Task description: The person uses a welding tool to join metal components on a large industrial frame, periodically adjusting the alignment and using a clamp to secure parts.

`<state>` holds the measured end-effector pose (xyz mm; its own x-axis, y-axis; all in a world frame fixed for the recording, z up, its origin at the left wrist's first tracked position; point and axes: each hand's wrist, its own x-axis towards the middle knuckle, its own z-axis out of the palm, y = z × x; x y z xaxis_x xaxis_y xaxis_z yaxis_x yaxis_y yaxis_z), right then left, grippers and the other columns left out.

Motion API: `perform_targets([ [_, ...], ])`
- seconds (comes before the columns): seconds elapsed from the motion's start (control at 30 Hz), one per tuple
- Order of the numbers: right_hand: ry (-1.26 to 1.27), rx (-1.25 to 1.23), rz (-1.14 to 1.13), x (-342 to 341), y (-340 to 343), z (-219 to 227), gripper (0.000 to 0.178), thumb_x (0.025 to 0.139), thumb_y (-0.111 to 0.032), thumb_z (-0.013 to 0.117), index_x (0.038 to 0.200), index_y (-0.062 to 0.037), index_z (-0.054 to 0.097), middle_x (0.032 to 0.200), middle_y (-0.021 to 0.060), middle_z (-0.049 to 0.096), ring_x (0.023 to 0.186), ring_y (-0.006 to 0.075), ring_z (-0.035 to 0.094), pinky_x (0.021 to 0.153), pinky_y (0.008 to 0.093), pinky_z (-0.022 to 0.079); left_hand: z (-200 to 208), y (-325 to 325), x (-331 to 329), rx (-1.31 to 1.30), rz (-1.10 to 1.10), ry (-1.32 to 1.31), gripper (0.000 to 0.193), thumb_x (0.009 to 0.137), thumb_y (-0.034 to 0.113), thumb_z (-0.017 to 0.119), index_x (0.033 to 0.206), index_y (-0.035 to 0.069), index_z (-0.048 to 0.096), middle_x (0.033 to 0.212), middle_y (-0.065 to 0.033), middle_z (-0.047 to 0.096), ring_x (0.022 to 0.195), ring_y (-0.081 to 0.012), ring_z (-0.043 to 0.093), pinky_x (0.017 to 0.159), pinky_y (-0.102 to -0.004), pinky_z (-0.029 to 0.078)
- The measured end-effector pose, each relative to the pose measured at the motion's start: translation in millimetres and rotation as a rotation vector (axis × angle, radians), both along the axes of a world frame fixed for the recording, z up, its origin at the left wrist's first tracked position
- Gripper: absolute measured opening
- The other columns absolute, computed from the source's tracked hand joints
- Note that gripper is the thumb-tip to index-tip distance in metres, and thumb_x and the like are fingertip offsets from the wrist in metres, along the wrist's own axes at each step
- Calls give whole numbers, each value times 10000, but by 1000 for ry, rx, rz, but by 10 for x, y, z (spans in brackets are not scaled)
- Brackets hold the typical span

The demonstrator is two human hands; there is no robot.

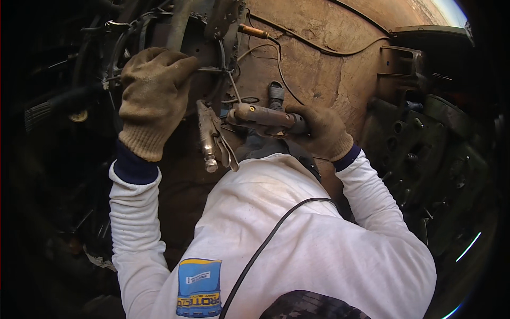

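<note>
My gloved left hand [156, 90] is closed at the dark metal frame [223, 24], its fingers curled over a thin metal rod [209, 69] that sticks out beside them. In my gloved right hand [321, 127] is a worn welding electrode holder [265, 117], gripped at its dark handle end. A slim electrode [234, 87] slants up from the holder's head toward the frame's lower corner. Between my hands, locking pliers [208, 135] hang below the frame, jaws upward. My fingertips on the right are partly hidden.
A tool with an orange-brown handle [253, 31] and cable lies beyond the frame. Another cable [329, 51] crosses the rusty metal floor [319, 74]. Dark machine parts [419, 138] line the right side. A black cord [265, 244] runs over my white shirt.
</note>
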<state>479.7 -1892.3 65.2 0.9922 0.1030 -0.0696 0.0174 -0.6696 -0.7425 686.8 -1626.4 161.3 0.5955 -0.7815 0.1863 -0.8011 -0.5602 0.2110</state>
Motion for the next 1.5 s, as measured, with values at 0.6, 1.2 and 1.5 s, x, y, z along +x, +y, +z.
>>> perform_targets([
  [0.6, 20, 0, 56, 53, -105, -81, 533, 752, -342, 879, 1212, -145, 694, 950, 115, 740, 839, 316, 743, 712, 431, 592, -1, -23, 10, 60, 14, -50, 171, 784, 40, 771, 944, 102, 778, 981, -59, 773, 997, -297, 728, 918, -419, 572],
  [1.2, 23, 13, 89, 134, -39, 19, 491, 771, -225, 876, 1202, -101, 675, 941, 161, 753, 852, 359, 750, 733, 425, 600, 15, -34, 6, 36, 14, -21, 171, 786, 61, 765, 949, 105, 787, 983, -49, 771, 990, -272, 722, 910, -410, 560],
  [1.5, 38, -1, 70, 171, 0, 51, 484, 776, -218, 861, 1204, -96, 672, 915, 169, 751, 830, 361, 753, 724, 429, 600, -3, -8, 14, 59, 6, -61, 164, 794, 72, 766, 950, 116, 785, 993, -35, 770, 1006, -263, 718, 911, -403, 562],
])
